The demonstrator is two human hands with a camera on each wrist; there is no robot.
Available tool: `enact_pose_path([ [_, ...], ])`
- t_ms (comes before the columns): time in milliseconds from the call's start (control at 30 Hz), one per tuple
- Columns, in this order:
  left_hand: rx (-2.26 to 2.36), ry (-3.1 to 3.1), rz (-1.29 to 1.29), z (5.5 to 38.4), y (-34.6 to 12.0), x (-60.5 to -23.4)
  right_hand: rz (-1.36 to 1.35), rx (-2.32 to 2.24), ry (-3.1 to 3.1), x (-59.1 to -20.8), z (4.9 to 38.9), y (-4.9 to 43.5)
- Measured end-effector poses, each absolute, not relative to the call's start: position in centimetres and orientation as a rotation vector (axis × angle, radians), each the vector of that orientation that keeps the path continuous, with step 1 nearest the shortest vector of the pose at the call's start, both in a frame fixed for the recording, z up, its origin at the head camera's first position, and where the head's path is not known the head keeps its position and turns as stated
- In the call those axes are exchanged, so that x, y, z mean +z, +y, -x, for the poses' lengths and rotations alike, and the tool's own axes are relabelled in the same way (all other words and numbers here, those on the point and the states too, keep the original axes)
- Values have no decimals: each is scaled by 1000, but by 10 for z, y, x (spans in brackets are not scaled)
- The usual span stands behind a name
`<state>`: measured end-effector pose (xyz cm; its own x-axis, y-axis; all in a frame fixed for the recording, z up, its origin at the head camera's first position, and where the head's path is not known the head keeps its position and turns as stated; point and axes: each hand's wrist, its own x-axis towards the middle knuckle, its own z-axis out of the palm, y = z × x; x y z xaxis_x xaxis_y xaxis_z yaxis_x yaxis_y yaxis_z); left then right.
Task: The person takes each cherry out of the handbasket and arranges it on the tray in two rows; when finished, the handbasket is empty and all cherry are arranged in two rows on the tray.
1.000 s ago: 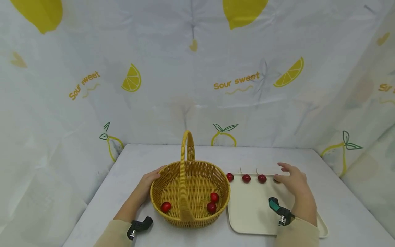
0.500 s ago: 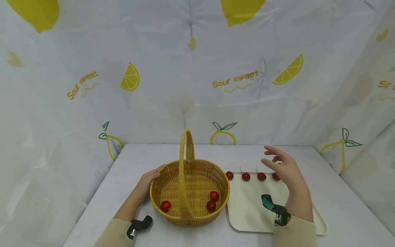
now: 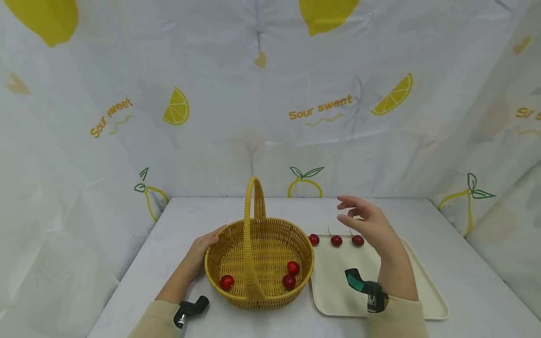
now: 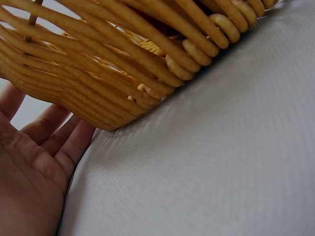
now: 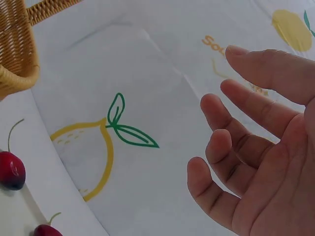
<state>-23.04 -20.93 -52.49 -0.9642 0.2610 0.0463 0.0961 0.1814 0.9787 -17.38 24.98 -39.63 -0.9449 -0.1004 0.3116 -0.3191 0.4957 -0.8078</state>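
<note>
Cherries [image 3: 336, 241] sat in two groups, inside a wicker basket [image 3: 274, 303] and on a tray [image 3: 338, 286]. Behind everything hung a white sheet [image 3: 232, 159] printed with yellow lemons, green leaves and the words "Sour sweet". A white bench [image 3: 444, 253] reached back to it. The tray, cream, shallow and rectangular with rounded corners, lay flat on the right part of the bench. Just left of it stood the round basket, upright, its tall arched handle [image 3: 248, 249] crossing from near side to far; I could not tell whether basket and tray touched.

Beige sleeves [image 3: 397, 319] showed on both arms. The left hand [image 3: 200, 248] rested against the basket's left side, its fingers nearly straight along the weave. The right hand [image 3: 374, 226] hung in the air near the tray's far edge, holding nothing, its fingers loosely bent and wide of the thumb.

Three cherries were in the basket: one at the near left, two close together at the right. Three more showed in a row along the tray's far edge, the leftmost just beside the basket's rim. Thin stems [image 3: 328, 230] rose from the other two.
</note>
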Motion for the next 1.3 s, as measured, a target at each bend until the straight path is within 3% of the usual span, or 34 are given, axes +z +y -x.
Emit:
enact_pose_path([
  [600, 1889, 2312, -336, 233, -211, -528, -635, 1657, -2567, -402, 185, 171],
  [900, 1889, 2311, -318, 236, -213, -531, -599, 1722, -2611, -408, 177, 120],
  [1300, 1885, 2323, -323, 237, -212, -528, -752, 1734, -2711, -427, 169, 78],
])
